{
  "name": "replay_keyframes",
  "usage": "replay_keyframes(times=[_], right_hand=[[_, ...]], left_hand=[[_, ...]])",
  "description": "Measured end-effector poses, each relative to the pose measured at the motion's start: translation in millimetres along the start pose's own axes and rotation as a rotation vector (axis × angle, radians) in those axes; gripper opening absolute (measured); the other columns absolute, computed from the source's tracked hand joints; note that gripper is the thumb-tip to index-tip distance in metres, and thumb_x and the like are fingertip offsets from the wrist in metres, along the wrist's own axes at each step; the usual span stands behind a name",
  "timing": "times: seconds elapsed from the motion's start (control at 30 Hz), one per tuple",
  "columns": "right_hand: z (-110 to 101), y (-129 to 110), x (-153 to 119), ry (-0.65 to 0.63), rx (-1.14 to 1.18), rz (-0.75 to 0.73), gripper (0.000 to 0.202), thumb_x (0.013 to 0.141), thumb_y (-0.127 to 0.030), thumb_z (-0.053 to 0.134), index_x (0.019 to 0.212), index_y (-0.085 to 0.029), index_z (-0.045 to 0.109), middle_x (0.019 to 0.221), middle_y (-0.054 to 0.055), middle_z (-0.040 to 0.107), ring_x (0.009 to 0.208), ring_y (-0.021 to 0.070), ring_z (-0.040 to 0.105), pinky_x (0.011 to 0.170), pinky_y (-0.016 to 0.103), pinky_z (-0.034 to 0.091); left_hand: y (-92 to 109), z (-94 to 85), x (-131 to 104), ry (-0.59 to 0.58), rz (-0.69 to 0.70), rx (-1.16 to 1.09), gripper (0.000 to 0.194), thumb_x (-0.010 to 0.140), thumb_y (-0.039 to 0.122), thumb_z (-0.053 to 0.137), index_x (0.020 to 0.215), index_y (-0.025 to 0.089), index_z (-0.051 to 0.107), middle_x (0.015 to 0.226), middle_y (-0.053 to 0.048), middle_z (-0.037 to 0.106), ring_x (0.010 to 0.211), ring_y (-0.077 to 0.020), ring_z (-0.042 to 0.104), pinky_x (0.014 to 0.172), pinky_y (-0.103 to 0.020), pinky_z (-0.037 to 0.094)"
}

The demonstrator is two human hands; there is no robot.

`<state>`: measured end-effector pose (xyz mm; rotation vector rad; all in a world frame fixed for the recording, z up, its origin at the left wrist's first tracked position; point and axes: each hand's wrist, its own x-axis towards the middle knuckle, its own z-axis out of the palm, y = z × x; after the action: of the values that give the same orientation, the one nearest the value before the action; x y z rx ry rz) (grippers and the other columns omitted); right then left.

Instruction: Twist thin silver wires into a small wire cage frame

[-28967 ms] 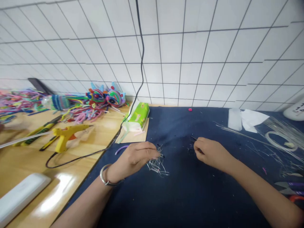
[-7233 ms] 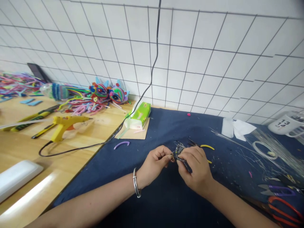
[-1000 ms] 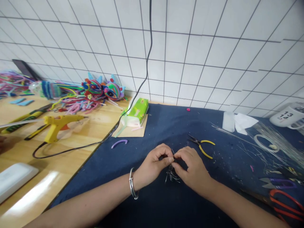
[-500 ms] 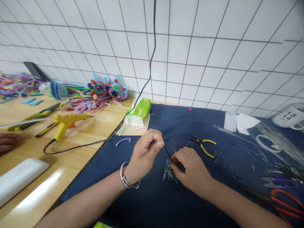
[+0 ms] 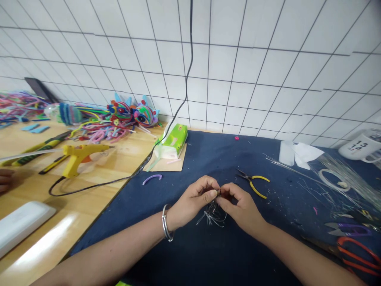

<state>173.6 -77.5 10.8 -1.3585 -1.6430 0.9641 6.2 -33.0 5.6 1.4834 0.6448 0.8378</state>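
Note:
A small bundle of thin silvery wires [image 5: 212, 216] hangs below my fingertips, its loose ends splayed over the dark blue cloth. My right hand [image 5: 242, 206] is closed, thumb and fingers pinching the top of the bundle. Close against it, my left hand [image 5: 195, 200], with a silver bangle at the wrist, pinches at the same spot. A short bit of black cord [image 5: 219, 192] shows between the fingertips; the rest of it is hidden by my fingers. Beyond my right hand lie pliers [image 5: 258, 185] with yellow handles.
Orange-handled scissors [image 5: 357, 254], purple snips [image 5: 347, 228] and loose wires [image 5: 354, 174] lie at right, near a white mug [image 5: 361, 147]. A yellow glue gun [image 5: 73, 159] and a green tissue pack [image 5: 175, 139] are at left. Another person's hand [image 5: 5, 179] shows at the left edge.
My left hand has come down and right from above the bundle to meet my right hand. The black cord, stretched between the hands before, is now mostly hidden.

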Motion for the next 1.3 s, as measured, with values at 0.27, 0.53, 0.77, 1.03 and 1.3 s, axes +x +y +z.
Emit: replay_keyframes(times=[0.27, 0.53, 0.77, 1.03, 1.3], right_hand=[[-2, 22, 5, 0.082, 0.34, 0.153, 0.017, 0.079, -0.033, 0.057, 0.089, -0.018, 0.056, 0.074, -0.002, 0.054, 0.067, 0.011, 0.05, 0.064, 0.024, 0.042], [1, 30, 9, 0.112, 0.458, 0.216, 0.02, 0.079, -0.034, 0.059, 0.09, -0.018, 0.055, 0.073, -0.002, 0.055, 0.066, 0.0111, 0.052, 0.063, 0.024, 0.043], [3, 36, 9, 0.087, 0.504, 0.195, 0.021, 0.08, -0.024, 0.056, 0.101, -0.019, 0.053, 0.08, 0.001, 0.057, 0.073, 0.013, 0.054, 0.069, 0.027, 0.043], [3, 35, 8, -0.007, 0.48, 0.122, 0.027, 0.08, -0.016, 0.051, 0.107, -0.021, 0.05, 0.086, 0.002, 0.058, 0.078, 0.0133, 0.054, 0.073, 0.029, 0.042], [2, 34, 7, 0.017, 0.401, 0.115, 0.028, 0.079, -0.016, 0.051, 0.106, -0.021, 0.05, 0.08, 0.001, 0.055, 0.071, 0.0123, 0.051, 0.066, 0.027, 0.043]], left_hand=[[1, -18.8, 2, -0.153, 0.097, 0.254, 0.021, 0.078, 0.026, 0.059, 0.096, 0.016, 0.052, 0.107, -0.009, 0.049, 0.099, -0.0191, 0.048, 0.09, -0.036, 0.038], [-2, -16.1, 6, -0.231, 0.084, 0.572, 0.026, 0.067, 0.019, 0.067, 0.088, 0.018, 0.054, 0.113, -0.009, 0.047, 0.106, -0.0209, 0.047, 0.094, -0.037, 0.039], [-9, -17.4, 8, -0.21, 0.087, 0.575, 0.021, 0.069, 0.021, 0.066, 0.089, 0.018, 0.059, 0.109, -0.008, 0.051, 0.104, -0.0209, 0.05, 0.093, -0.036, 0.041], [-11, -11.5, 8, -0.09, 0.113, 0.514, 0.002, 0.074, 0.015, 0.059, 0.075, 0.016, 0.061, 0.096, -0.007, 0.054, 0.09, -0.0172, 0.054, 0.084, -0.033, 0.045], [-9, -15.7, 8, 0.055, 0.096, 0.558, 0.011, 0.072, 0.007, 0.054, 0.07, 0.016, 0.059, 0.097, -0.006, 0.052, 0.094, -0.0175, 0.051, 0.085, -0.033, 0.041]])
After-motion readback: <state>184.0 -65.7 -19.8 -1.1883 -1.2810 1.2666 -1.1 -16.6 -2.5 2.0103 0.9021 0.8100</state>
